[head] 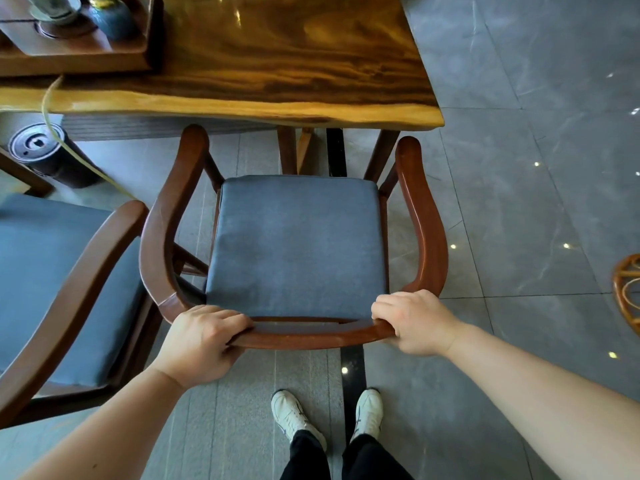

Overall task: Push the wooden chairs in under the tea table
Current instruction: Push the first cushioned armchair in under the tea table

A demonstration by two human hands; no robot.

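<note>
A wooden armchair (424,216) with a grey-blue seat cushion stands in front of me, facing the tea table (263,67). Its armrest tips sit just below the table's near edge, and the seat lies outside the table. My left hand (204,341) grips the curved back rail at its left end. At the rail's right end my right hand (414,320) is closed around it. A second wooden chair (79,271) with the same cushion stands at the left, angled and partly cut off by the frame.
A wooden tea tray (79,53) with cups and a dark jar sits on the table's far left. A black round bin (41,154) and a yellowish hose (69,147) lie under the table at left. A rattan piece (627,289) shows at the right edge. My feet (325,414) stand behind the chair.
</note>
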